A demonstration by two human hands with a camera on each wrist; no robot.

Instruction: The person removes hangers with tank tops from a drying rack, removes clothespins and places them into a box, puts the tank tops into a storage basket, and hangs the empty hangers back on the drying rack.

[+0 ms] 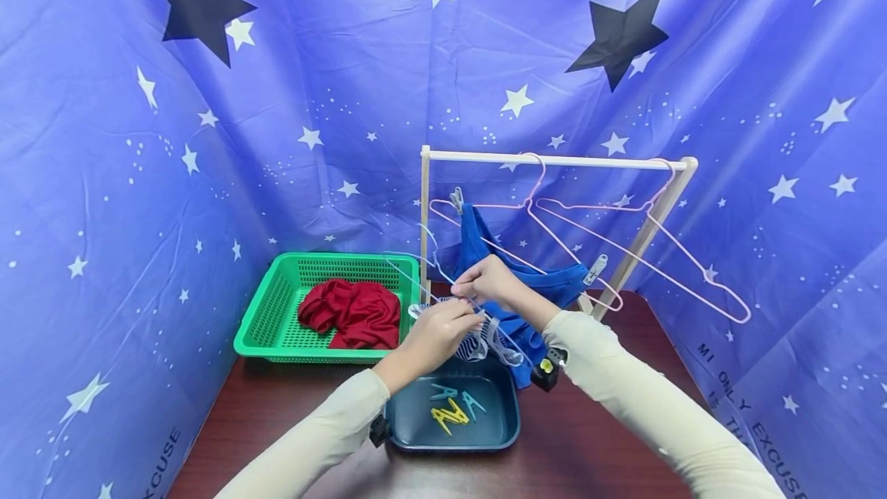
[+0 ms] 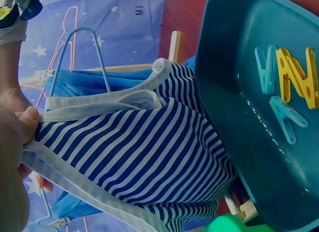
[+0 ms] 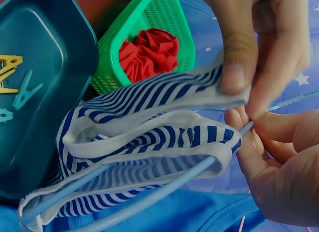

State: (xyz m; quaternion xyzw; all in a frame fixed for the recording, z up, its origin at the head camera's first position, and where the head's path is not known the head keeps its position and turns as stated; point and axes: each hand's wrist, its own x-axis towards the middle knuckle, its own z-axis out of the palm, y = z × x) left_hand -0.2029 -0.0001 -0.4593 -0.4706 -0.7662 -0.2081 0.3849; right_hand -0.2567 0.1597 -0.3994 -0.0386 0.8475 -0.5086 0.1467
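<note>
A navy-and-white striped sleeveless top (image 2: 134,157) with white trim hangs between my hands, over the dark tray. A light blue hanger (image 3: 134,207) runs through an opening of this top, one end coming out at a strap. With thumb and fingers my left hand (image 1: 443,331) pinches the trimmed edge of the top, seen closest in the right wrist view. My right hand (image 1: 492,283) pinches the hanger (image 1: 443,274) where it emerges beside the strap (image 3: 230,142). Both hands are close together, in front of the rack.
A white-barred rack (image 1: 596,162) bears two pink hangers (image 1: 700,252); a blue garment (image 1: 478,249) is clipped to one with pale pegs (image 1: 596,269). The green basket (image 1: 252,326) at left contains red cloth (image 1: 356,314). Yellow and teal clothespins (image 1: 450,412) lie in the dark tray (image 1: 509,426).
</note>
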